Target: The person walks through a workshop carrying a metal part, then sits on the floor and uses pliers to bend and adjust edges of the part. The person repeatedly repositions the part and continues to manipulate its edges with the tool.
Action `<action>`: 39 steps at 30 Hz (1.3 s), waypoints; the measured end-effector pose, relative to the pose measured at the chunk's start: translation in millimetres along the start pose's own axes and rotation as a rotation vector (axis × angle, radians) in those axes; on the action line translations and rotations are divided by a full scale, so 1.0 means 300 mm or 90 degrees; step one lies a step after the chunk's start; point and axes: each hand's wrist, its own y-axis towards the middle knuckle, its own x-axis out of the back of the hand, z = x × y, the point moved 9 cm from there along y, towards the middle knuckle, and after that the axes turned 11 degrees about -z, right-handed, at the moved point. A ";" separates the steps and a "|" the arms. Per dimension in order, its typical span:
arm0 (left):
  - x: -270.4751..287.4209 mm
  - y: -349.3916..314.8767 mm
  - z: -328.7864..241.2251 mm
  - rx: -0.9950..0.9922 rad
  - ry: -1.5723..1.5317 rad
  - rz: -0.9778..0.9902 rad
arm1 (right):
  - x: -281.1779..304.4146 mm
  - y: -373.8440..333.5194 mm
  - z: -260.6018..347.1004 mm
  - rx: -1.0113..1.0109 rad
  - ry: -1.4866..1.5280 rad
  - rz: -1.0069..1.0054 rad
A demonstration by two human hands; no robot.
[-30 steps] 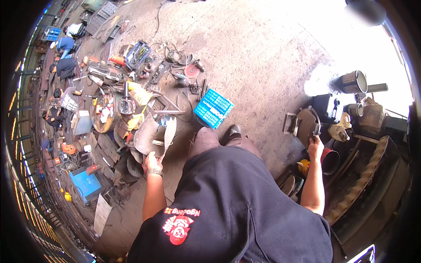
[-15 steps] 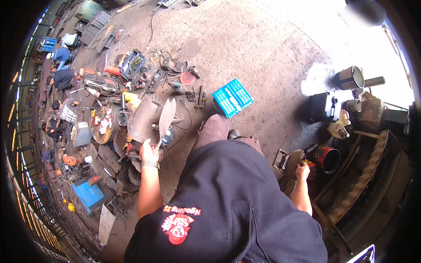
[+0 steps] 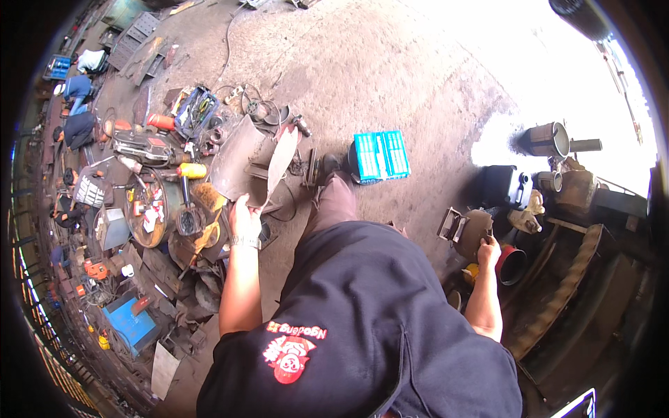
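My left hand [image 3: 245,219], a watch on its wrist, is closed around the lower edge of a curved brownish metal piece [image 3: 235,161]. This piece has a rounded end plate and is held up on the left, above tools lying on the floor. On the right, my right hand [image 3: 489,252] grips the edge of a smaller dull metal piece [image 3: 472,230]. A framed metal bracket [image 3: 451,224] sits at this smaller piece's left side; I cannot tell whether the two are joined. Both hands are well apart, out to either side of my body.
Ahead of my legs stands a blue-and-white carton [image 3: 382,155]. A toolbox [image 3: 196,111], a yellow-handled tool [image 3: 191,171] and a blue metal box [image 3: 129,322] lie left. Right are a black jerrycan [image 3: 507,187], a metal bucket [image 3: 547,141] and a long trough [image 3: 557,299]. Several people crouch far left.
Both hands have shifted slightly right in view, still gripping their metal pieces; the left is also higher. My view has moved, one shoe now shows beside the carton, and the carton appears further right.
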 end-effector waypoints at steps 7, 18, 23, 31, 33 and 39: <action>-0.336 0.256 -0.314 -0.099 0.114 0.042 | 0.053 0.115 0.525 0.092 -0.024 -0.055; -0.525 0.500 -0.693 -0.126 -0.042 0.021 | 0.006 0.223 1.089 0.160 -0.051 -0.080; -0.372 0.654 -0.675 -0.087 -0.038 0.003 | -0.122 0.272 1.150 0.138 -0.009 -0.052; -0.357 0.632 -0.752 -0.114 -0.076 -0.042 | -0.173 0.262 1.347 0.135 0.008 -0.028; -0.368 0.646 -0.758 -0.119 -0.092 -0.050 | -0.194 0.286 1.374 0.154 -0.003 -0.036; -0.411 0.646 -0.733 -0.156 -0.122 -0.069 | -0.267 0.450 1.465 0.190 -0.025 -0.008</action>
